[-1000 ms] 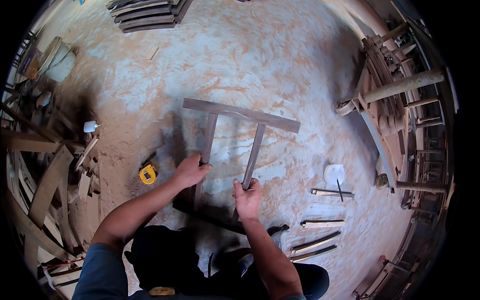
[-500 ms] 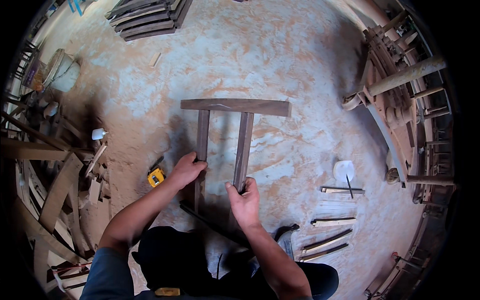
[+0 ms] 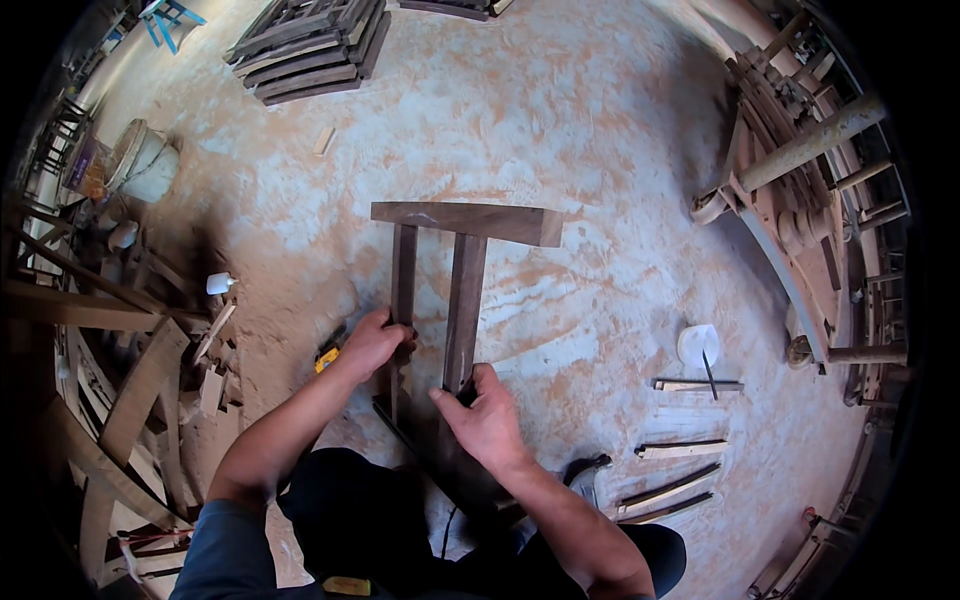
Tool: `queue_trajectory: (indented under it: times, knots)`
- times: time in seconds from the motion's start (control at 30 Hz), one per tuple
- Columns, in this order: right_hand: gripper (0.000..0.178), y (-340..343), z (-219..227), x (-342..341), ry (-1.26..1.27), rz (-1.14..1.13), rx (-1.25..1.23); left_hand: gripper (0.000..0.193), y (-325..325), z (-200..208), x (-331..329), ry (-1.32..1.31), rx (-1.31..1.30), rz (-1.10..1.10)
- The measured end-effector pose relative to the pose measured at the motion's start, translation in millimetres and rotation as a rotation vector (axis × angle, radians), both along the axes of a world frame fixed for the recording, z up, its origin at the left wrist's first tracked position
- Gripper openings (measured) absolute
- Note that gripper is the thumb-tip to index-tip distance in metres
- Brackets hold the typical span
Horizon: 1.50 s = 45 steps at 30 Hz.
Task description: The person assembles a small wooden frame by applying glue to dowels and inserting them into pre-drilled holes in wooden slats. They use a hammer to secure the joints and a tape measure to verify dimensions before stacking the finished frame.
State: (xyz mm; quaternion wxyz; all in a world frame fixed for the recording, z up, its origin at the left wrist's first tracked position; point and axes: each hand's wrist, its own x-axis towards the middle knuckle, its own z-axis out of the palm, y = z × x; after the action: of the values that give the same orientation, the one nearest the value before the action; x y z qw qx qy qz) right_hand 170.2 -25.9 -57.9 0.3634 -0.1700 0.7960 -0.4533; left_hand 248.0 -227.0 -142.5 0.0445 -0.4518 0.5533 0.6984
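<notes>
I hold a dark wooden frame by its two long bars; a thick crosspiece joins them at the far end. My left hand is closed around the left bar. My right hand grips the right bar, thumb lying along its near part. The frame's near end, between my hands and my legs, is dark and partly hidden. Just left of my left hand, a yellow tape measure is partly covered by my forearm.
Several narrow wood strips lie on the floor at right, near a white dish with a dark stick. Wood scraps and a bucket are at left. Stacked frames stand far off; a wooden rack is at right.
The frame has twisted in my hands: the crosspiece's right end has swung nearer and the right bar has shifted left. My right hand has moved slightly nearer to me with it.
</notes>
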Motion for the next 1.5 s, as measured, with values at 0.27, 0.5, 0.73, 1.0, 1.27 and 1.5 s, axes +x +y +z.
queue_trajectory:
  times: [0.27, 0.5, 0.73, 1.0, 1.27, 1.5]
  knots:
    - [0.05, -3.8, 10.5, -0.9, 0.014, 0.084, -0.009, 0.029, 2.6, 26.6, -6.8, -0.011, 0.07, 0.083]
    - [0.041, -5.3, 13.1, -2.0, -0.019, 0.075, -0.027, 0.031, 1.4, 19.7, -8.8, 0.016, 0.109, 0.06]
    - [0.045, -4.6, 15.5, -3.1, -0.049, 0.084, -0.092, 0.031, -0.8, 18.6, -8.4, -0.002, 0.107, 0.042]
    - [0.04, -9.6, 35.2, -0.6, -0.027, 0.153, -0.102, 0.032, -2.9, 16.8, -17.9, 0.063, 0.215, 0.016]
    - [0.039, -12.6, 46.8, 2.1, -0.017, 0.2, -0.207, 0.036, -3.5, 47.3, -28.2, 0.229, 0.435, 0.005]
    - [0.042, -9.0, 41.6, 8.2, 0.07, 0.244, -0.226, 0.037, -4.0, 45.2, -29.6, 0.23, 0.321, -0.032]
